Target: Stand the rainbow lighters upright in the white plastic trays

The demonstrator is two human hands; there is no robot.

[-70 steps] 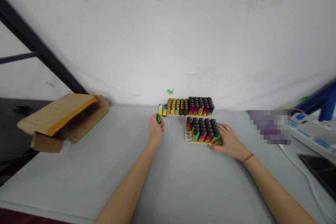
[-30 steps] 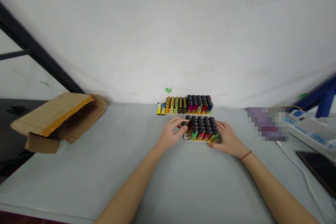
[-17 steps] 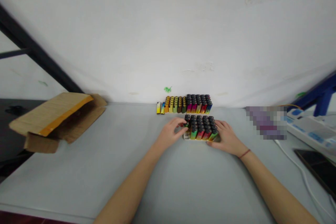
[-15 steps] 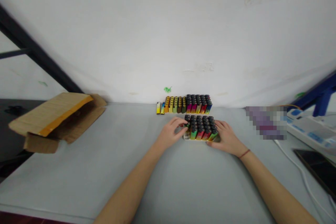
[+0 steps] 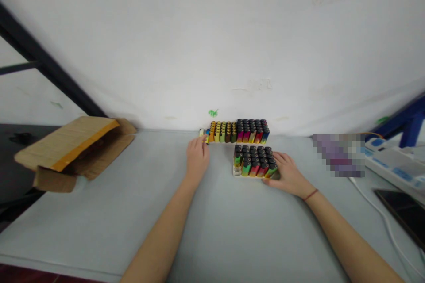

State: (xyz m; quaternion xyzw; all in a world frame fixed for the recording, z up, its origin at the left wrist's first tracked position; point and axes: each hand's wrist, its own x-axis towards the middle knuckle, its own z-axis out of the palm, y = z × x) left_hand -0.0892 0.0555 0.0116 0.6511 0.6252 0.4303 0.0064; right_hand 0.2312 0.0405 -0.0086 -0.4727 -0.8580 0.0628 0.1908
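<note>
Head camera: Over a bench (image 5: 232,230), the right hand (image 5: 288,176), spread part-way, gripped a lighter tray (image 5: 237,174) by its right end; the half-curled left hand (image 5: 198,157) was at 2 lighters (image 5: 201,132) farther back, its hold unclear.

It is looking like a small workshop: racked lighters (image 5: 254,167) and, at left, a worn cardboard box (image 5: 66,141) are sitting before a scuffed white wall (image 5: 212,44).

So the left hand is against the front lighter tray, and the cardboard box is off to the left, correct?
Not quite: the head view shows the right hand against the front lighter tray. The cardboard box is off to the left.
</note>
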